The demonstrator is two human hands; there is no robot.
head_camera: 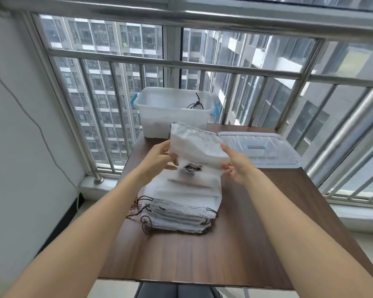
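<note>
Bare wood of the table (202, 254) runs along the near edge and right of the stack of bags (181, 203). Farther back, the held bag (198, 145), the open bin (157, 117) and its lid (267, 151) fill the width, the railing (224, 69) just behind.

Soft window daylight, wide-angle edge distortion

bags (184, 196) – white matt cloth | bin (172, 110) – translucent plastic | table (256, 211) – wood-grain

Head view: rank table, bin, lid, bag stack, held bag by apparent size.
1. table
2. bag stack, though it is nearest the camera, so its lead over the bin is unsure
3. bin
4. lid and held bag look alike; not ranked.
</note>
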